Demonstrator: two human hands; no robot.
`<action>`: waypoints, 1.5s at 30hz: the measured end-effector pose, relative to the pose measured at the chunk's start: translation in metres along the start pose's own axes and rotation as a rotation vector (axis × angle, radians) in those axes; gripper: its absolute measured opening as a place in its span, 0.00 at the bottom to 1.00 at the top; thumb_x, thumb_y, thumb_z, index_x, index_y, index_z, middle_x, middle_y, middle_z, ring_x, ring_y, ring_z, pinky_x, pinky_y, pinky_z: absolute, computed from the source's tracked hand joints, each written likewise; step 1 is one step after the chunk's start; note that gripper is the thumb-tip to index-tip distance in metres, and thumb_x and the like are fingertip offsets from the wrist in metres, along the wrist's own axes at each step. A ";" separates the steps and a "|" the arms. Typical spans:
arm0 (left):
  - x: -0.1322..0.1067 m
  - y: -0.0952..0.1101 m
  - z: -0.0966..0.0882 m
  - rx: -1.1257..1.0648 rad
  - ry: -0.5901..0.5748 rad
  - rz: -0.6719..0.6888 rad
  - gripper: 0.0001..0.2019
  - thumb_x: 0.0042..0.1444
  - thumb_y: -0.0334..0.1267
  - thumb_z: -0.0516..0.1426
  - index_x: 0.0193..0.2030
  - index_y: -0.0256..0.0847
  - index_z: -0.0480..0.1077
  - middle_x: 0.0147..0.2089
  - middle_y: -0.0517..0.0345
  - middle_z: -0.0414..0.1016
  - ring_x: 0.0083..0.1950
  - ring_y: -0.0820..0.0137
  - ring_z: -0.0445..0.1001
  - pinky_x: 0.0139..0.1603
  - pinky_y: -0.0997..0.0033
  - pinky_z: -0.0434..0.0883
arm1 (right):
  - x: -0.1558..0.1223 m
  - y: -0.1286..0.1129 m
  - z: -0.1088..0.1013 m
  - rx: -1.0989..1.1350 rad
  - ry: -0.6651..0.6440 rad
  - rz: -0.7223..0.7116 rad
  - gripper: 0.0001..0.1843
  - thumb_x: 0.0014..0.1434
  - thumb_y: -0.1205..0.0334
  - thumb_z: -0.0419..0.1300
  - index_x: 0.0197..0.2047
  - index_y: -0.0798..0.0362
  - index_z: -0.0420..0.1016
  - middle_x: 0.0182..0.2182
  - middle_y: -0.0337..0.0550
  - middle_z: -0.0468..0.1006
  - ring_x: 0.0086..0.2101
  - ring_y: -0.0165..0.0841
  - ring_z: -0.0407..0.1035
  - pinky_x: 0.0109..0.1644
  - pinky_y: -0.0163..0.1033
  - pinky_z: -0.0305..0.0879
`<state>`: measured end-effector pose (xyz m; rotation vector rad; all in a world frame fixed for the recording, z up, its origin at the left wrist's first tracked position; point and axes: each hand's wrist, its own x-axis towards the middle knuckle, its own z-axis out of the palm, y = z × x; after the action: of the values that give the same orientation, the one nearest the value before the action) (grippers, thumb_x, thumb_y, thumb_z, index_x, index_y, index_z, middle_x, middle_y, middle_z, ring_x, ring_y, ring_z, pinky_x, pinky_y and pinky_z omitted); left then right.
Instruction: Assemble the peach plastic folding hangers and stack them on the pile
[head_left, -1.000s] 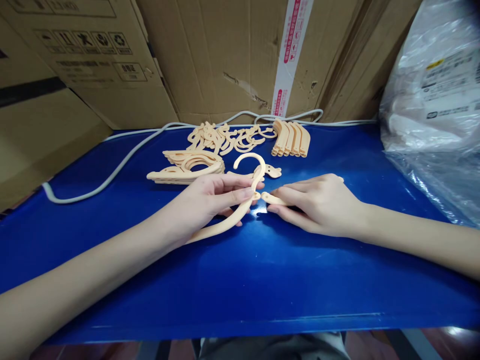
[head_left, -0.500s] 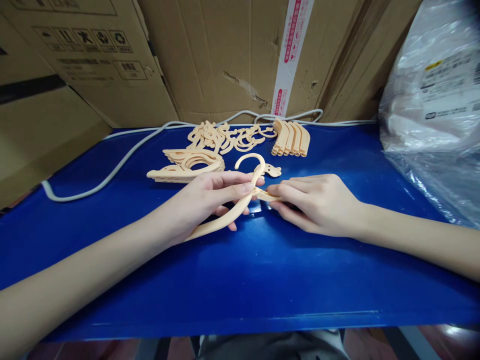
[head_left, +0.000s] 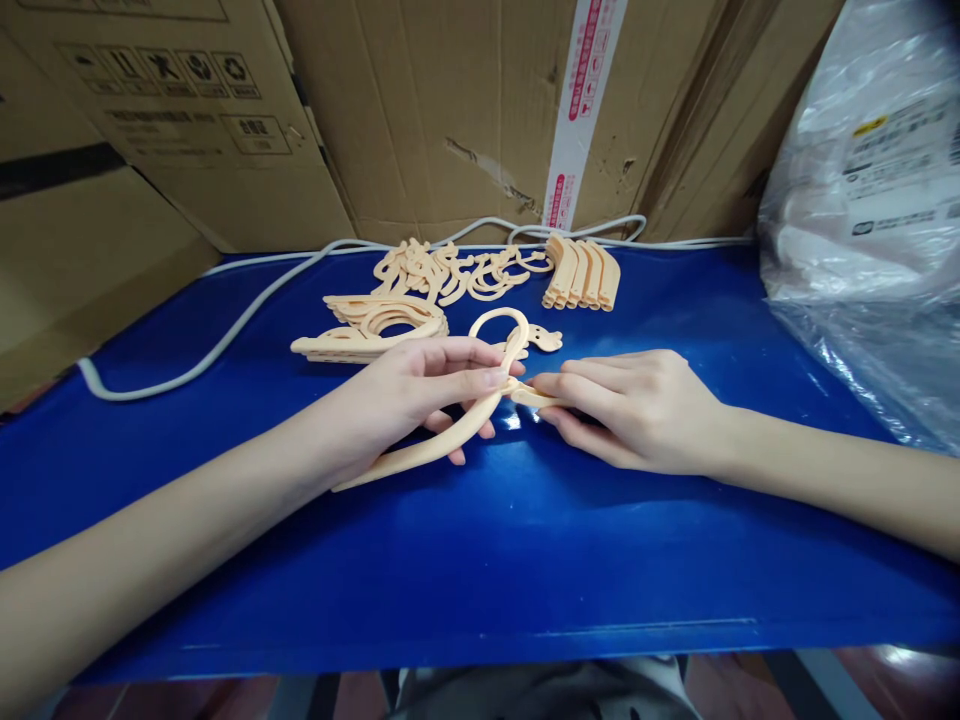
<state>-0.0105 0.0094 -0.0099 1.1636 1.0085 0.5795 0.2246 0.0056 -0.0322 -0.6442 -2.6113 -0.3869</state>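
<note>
Left hand (head_left: 431, 385): fingers pinched on a cream plastic curved hook (head_left: 499, 313) and a long cream plastic bowed arm (head_left: 450, 440) where the two meet, over the glossy blue worktop (head_left: 480, 560). Right hand (head_left: 637, 410): fingers clamped on a slim cream plastic piece (head_left: 538, 398), its end at that same joint. Looks partly joined; can't tell from here whether it's fastened. Seemingly unused behind: flat cream stack (head_left: 337, 346), jumbled cream parts (head_left: 416, 268), row of bent cream tubes (head_left: 577, 275).
</note>
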 end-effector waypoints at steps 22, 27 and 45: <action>0.005 -0.003 -0.005 0.170 -0.008 0.120 0.04 0.59 0.35 0.60 0.38 0.37 0.71 0.30 0.62 0.73 0.28 0.75 0.76 0.21 0.82 0.76 | -0.001 0.003 0.005 0.052 -0.117 -0.017 0.19 0.74 0.59 0.45 0.46 0.59 0.75 0.31 0.41 0.80 0.27 0.28 0.74 0.26 0.36 0.56; 0.006 -0.003 -0.007 0.151 -0.039 0.117 0.04 0.59 0.34 0.61 0.39 0.37 0.72 0.32 0.62 0.74 0.29 0.75 0.77 0.21 0.83 0.76 | -0.003 0.003 0.006 0.020 -0.113 -0.030 0.20 0.75 0.58 0.44 0.50 0.59 0.74 0.30 0.40 0.79 0.28 0.27 0.73 0.26 0.36 0.56; 0.007 -0.005 -0.010 0.228 -0.069 0.121 0.04 0.59 0.36 0.60 0.39 0.39 0.74 0.28 0.63 0.73 0.26 0.76 0.73 0.21 0.84 0.74 | -0.002 0.002 0.007 -0.020 -0.028 -0.077 0.19 0.74 0.59 0.47 0.49 0.61 0.75 0.27 0.38 0.77 0.26 0.27 0.72 0.26 0.37 0.56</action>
<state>-0.0169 0.0184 -0.0175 1.4446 0.9677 0.5253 0.2254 0.0091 -0.0389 -0.5610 -2.6683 -0.4312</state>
